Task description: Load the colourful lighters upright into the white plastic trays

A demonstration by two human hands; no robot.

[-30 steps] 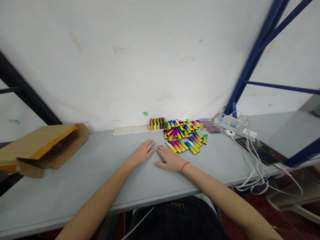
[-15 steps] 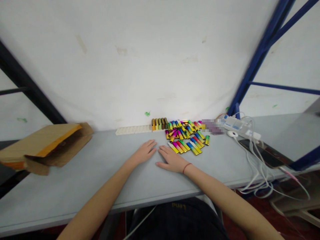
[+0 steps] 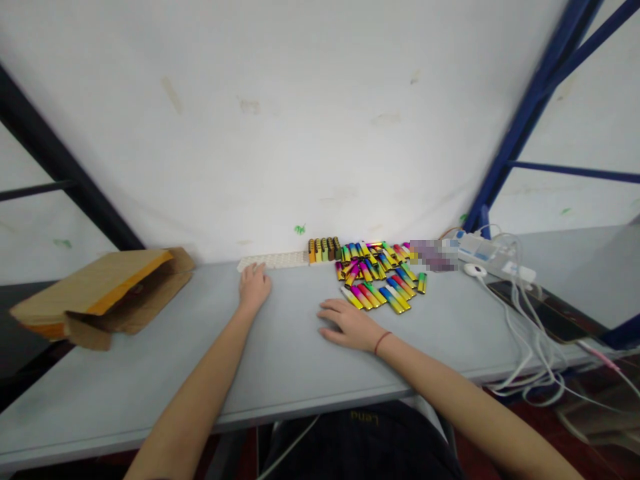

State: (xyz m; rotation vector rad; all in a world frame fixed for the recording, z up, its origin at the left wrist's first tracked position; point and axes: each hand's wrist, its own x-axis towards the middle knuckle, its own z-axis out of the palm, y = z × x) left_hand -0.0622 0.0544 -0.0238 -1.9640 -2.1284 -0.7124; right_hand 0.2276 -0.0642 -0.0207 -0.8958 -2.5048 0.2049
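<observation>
I'm counting one cardboard package point(image 3: 100, 277), far left; one left hand point(image 3: 255, 288), fingers curling at the left end of one white tray point(image 3: 285, 259), grip I can't tell; one upright block point(image 3: 324, 251) beside it. One right hand point(image 3: 353, 325) is lying palm-down, fingers loosely spread, well right of the tray; loose lighter-like pieces point(image 3: 367, 271), too overlapped to count, are sprawling just beyond.

Dark garment point(image 3: 360, 447): yellowish lettering point(image 3: 364, 418), apparently "Lend", final letter uncertain.
White wall point(image 3: 280, 147): small green marks point(image 3: 299, 229), not readable as characters.
</observation>
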